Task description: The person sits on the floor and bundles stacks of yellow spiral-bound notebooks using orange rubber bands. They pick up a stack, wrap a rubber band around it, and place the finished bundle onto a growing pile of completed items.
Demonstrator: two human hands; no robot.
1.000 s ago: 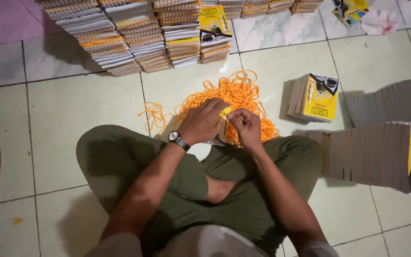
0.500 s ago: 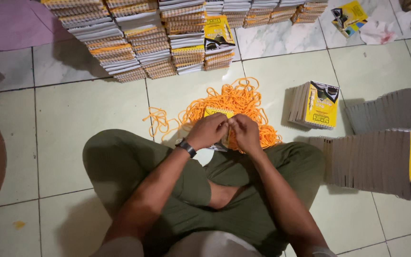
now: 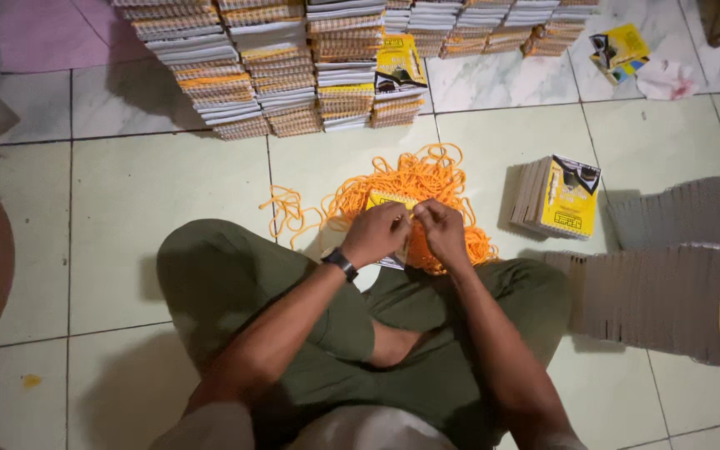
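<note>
I sit cross-legged on a tiled floor in green trousers. My left hand (image 3: 377, 233), with a black wristwatch, and my right hand (image 3: 439, 229) meet over a small yellow-and-black paper piece (image 3: 383, 201); both grip it between the fingers. Just behind the hands lies a tangled heap of orange string loops (image 3: 414, 179), with a few strands trailing left (image 3: 289, 208). Most of the paper piece is hidden by my fingers.
Tall stacks of flat printed packs (image 3: 293, 75) line the far side. A small standing stack with a yellow cover (image 3: 560, 196) is at right, and long rows of flat cardboard-coloured packs (image 3: 660, 292) run along my right leg.
My hands have drawn closer together on the paper piece, and the head camera has tilted slightly, shifting the scene downward.
</note>
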